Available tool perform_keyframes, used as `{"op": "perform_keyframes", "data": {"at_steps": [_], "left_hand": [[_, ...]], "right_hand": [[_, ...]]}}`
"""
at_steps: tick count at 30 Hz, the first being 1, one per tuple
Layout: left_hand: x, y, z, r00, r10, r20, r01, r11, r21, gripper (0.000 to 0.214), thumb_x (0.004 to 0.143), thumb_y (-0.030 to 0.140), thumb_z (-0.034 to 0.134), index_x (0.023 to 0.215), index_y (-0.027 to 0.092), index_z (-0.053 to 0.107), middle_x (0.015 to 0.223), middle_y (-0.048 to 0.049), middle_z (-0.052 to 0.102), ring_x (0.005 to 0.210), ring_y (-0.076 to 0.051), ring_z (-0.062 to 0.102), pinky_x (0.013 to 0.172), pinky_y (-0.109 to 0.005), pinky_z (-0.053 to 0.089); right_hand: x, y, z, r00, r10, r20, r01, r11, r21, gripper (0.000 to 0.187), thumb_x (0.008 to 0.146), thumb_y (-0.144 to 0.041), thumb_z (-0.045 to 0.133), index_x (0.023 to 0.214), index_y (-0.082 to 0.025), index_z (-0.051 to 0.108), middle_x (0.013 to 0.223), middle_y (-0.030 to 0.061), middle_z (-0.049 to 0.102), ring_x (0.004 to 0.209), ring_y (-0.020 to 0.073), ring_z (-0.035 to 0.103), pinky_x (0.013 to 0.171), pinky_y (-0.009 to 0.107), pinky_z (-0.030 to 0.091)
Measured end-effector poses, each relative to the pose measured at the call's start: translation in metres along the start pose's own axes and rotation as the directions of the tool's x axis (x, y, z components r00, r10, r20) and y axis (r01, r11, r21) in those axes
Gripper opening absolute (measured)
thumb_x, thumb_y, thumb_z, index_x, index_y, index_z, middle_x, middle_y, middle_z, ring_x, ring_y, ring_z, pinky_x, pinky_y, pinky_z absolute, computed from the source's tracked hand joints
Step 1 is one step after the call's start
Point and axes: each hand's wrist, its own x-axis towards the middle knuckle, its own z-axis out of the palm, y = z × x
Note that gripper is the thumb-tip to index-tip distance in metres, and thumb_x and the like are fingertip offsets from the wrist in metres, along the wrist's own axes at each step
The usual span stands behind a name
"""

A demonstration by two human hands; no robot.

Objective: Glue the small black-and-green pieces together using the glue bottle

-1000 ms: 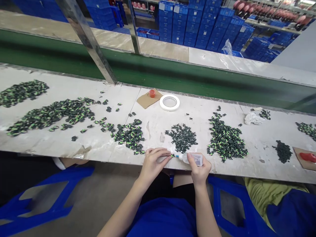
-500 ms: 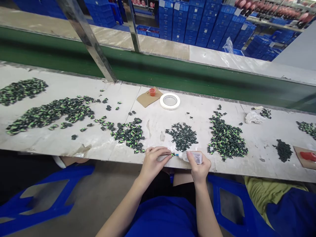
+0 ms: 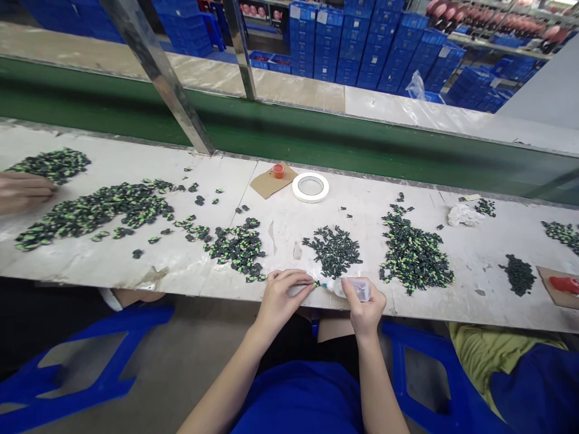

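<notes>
Pinched in the fingertips of my left hand (image 3: 284, 296) is a small black-and-green part (image 3: 317, 283), held low over the table's front edge. My right hand (image 3: 367, 304) is closed around a clear squeeze bottle (image 3: 360, 289) lying almost level. Its thin blue tip points left and comes right up to the small part; whether they touch I cannot tell. Just beyond my hands lies a pile of slim dark pieces (image 3: 335, 251). Larger heaps of black-and-green parts flank it, one to the left (image 3: 239, 247) and one to the right (image 3: 414, 253).
A white tape roll (image 3: 310, 187) and a red cup (image 3: 278, 171) on cardboard (image 3: 262, 185) are at the back. Another person's hand (image 3: 26, 191) reaches in at far left. Crumpled white tissue (image 3: 464, 215) and a black pile (image 3: 519, 275) are to the right. A metal post (image 3: 167, 84) rises behind.
Another person's hand has come into view at the far left, by the parts there. My two hands, the small part and the bottle stay practically where they were.
</notes>
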Motion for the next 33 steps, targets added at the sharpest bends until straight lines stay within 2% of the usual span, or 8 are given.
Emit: {"op": "perform_keyframes", "data": {"at_steps": [10, 13, 16, 18, 23, 29, 31, 33], "left_hand": [[0.0, 0.001, 0.0, 1.0, 0.004, -0.001, -0.004, 1.0, 0.001, 0.004, 0.078, 0.025, 0.072, 0.082, 0.026, 0.072, 0.083, 0.001, 0.078, 0.089, -0.022, 0.071, 0.082, -0.038, 0.042], [0.001, 0.0, 0.0, 1.0, 0.01, -0.004, -0.01, 1.0, -0.001, 0.006, 0.077, 0.024, 0.073, 0.082, 0.026, 0.072, 0.084, 0.0012, 0.077, 0.089, -0.022, 0.071, 0.082, -0.038, 0.042], [0.001, -0.001, 0.0, 1.0, 0.006, 0.007, -0.006, 1.0, -0.002, 0.008, 0.076, 0.023, 0.074, 0.083, 0.027, 0.072, 0.085, 0.0011, 0.077, 0.088, -0.023, 0.071, 0.083, -0.038, 0.042], [0.0, -0.001, 0.0, 1.0, 0.003, 0.014, -0.003, 1.0, 0.002, 0.007, 0.077, 0.025, 0.073, 0.083, 0.027, 0.072, 0.085, 0.0003, 0.077, 0.088, -0.023, 0.071, 0.083, -0.039, 0.043], [-0.001, -0.001, 0.0, 1.0, 0.018, 0.011, -0.018, 1.0, 0.006, 0.006, 0.081, 0.028, 0.069, 0.085, 0.027, 0.073, 0.088, -0.0011, 0.077, 0.092, -0.023, 0.07, 0.086, -0.039, 0.043], [-0.003, -0.002, 0.0, 0.999, 0.039, 0.013, -0.039, 0.999, -0.006, 0.006, 0.08, 0.027, 0.069, 0.085, 0.028, 0.073, 0.088, -0.0013, 0.077, 0.094, -0.024, 0.068, 0.088, -0.042, 0.042], [-0.003, -0.002, 0.0, 0.998, 0.056, 0.007, -0.056, 0.998, 0.002, 0.009, 0.08, 0.028, 0.07, 0.088, 0.028, 0.073, 0.091, -0.0022, 0.077, 0.097, -0.025, 0.066, 0.089, -0.043, 0.042], [-0.003, -0.002, 0.001, 0.998, 0.066, 0.016, -0.067, 0.998, 0.019, 0.012, 0.079, 0.028, 0.072, 0.091, 0.028, 0.073, 0.096, -0.0027, 0.076, 0.101, -0.026, 0.064, 0.09, -0.044, 0.041]], "right_hand": [[0.001, -0.001, 0.0, 0.999, 0.01, -0.04, -0.009, 1.0, 0.029, 0.031, 0.077, -0.038, 0.07, 0.057, -0.016, 0.062, 0.047, -0.0027, 0.054, 0.042, 0.01, 0.047, 0.043, 0.022, 0.037], [0.0, 0.004, -0.003, 0.981, 0.042, -0.188, -0.024, 0.995, 0.099, 0.028, 0.077, -0.041, 0.069, 0.065, -0.015, 0.065, 0.055, 0.0004, 0.06, 0.047, 0.0129, 0.053, 0.046, 0.024, 0.042], [0.004, 0.009, -0.014, 0.909, 0.09, -0.407, -0.03, 0.988, 0.15, 0.03, 0.078, -0.044, 0.066, 0.077, -0.014, 0.066, 0.069, 0.0034, 0.064, 0.052, 0.0142, 0.056, 0.046, 0.025, 0.044], [0.011, 0.011, -0.023, 0.885, 0.106, -0.454, -0.048, 0.989, 0.137, 0.031, 0.075, -0.043, 0.068, 0.085, -0.014, 0.065, 0.078, 0.0043, 0.064, 0.059, 0.0155, 0.059, 0.051, 0.027, 0.048], [0.027, 0.015, -0.031, 0.915, 0.116, -0.386, -0.089, 0.992, 0.088, 0.046, 0.062, -0.037, 0.081, 0.096, -0.017, 0.057, 0.092, 0.007, 0.066, 0.086, 0.0219, 0.066, 0.079, 0.037, 0.054], [0.035, 0.022, -0.018, 0.952, 0.176, -0.25, -0.157, 0.983, 0.093, 0.064, 0.062, -0.038, 0.081, 0.114, -0.016, 0.051, 0.1, 0.0112, 0.066, 0.096, 0.0233, 0.065, 0.089, 0.042, 0.052], [0.031, 0.02, -0.018, 0.955, 0.111, -0.276, -0.106, 0.994, 0.032, 0.074, 0.062, -0.04, 0.082, 0.122, -0.015, 0.048, 0.108, 0.0143, 0.065, 0.101, 0.0249, 0.063, 0.089, 0.042, 0.052], [0.023, 0.015, -0.02, 0.925, -0.039, -0.378, -0.004, 0.994, -0.111, 0.075, 0.064, -0.039, 0.083, 0.126, -0.015, 0.048, 0.11, 0.0149, 0.064, 0.096, 0.0243, 0.062, 0.084, 0.041, 0.052]]}}
